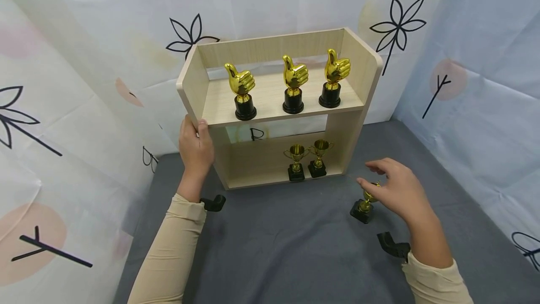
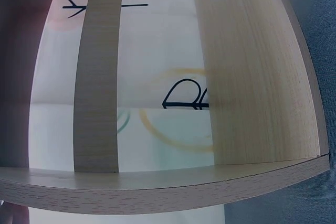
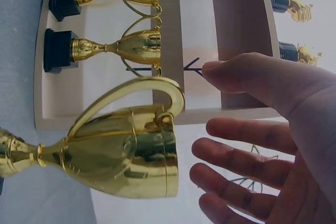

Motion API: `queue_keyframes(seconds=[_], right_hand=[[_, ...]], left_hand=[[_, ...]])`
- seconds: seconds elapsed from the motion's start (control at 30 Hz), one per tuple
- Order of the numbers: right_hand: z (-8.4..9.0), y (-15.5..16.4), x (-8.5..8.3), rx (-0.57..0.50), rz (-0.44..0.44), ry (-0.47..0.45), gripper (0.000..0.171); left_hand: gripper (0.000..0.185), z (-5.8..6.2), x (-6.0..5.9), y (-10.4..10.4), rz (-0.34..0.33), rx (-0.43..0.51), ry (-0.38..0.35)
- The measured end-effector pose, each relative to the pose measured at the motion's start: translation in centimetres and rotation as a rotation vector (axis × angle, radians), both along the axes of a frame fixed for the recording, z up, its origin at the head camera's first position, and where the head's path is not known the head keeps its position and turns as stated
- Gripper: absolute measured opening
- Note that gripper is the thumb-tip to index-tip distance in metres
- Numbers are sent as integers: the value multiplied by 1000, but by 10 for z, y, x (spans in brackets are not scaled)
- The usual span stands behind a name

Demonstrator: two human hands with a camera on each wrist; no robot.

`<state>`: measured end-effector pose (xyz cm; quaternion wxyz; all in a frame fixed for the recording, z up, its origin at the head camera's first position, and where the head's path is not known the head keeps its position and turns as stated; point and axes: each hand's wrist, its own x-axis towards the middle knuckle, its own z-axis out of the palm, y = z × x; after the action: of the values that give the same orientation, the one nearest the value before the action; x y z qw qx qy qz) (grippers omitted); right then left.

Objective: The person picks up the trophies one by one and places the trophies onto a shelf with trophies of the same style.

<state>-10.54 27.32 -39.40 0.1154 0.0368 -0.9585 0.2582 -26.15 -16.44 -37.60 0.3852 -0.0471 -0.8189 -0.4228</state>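
Observation:
A two-tier wooden shelf stands on the grey cloth. My left hand grips the edge of its left side panel, thumb toward the front; in the left wrist view only a sliver of that hand shows at the lower left corner. To the right of the shelf, a gold trophy cup on a black base stands on the cloth. Around its top, in the head view, hovers my right hand, partly hiding it. The right wrist view shows those fingers spread and apart from the cup's rim.
Three gold thumbs-up trophies on black bases stand on the upper tier. Two more trophy cups stand side by side at the right of the lower tier. Patterned white fabric hangs behind and at both sides.

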Motion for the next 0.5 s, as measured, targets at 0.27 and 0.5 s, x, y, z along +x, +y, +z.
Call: queue_keyframes(seconds=[0.27,0.5], right_hand=[[-1,4,3,23,-38,-20,45],[1,7,6,18,-106,-131,63]], left_hand=[[53,-1,-1,-1,0,1,6],[54,0,0,-1,-8,0,-1]])
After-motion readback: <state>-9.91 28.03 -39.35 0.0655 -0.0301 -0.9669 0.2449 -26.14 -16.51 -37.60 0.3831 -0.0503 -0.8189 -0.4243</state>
